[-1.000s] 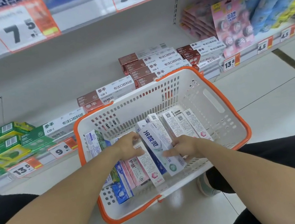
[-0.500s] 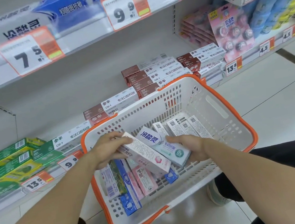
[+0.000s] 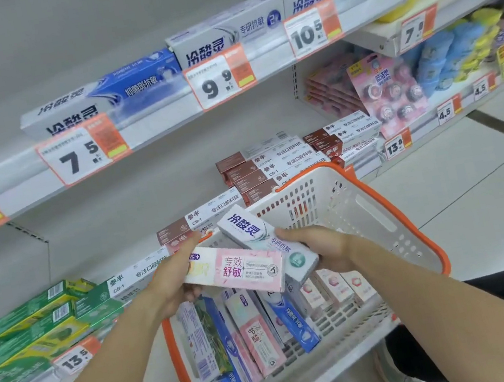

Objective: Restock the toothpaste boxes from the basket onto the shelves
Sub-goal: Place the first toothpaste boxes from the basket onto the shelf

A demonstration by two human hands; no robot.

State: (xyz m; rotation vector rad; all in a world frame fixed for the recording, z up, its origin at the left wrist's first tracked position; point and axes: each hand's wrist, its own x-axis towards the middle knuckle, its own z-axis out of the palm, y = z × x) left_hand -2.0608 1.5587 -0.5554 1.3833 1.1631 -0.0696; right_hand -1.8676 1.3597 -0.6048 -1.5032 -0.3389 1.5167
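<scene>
Toothpaste boxes (image 3: 254,253) in both hands, above basket rim (image 3: 433,247).

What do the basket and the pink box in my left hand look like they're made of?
Basket: most likely molded plastic, off-white with an orange rim; the walls have regular punched slots and a dull sheen. Pink box: seemingly printed cardboard with a slightly glossy coating; it has crisp folded edges and flat printed faces. The left hand grips it by one end.
</scene>
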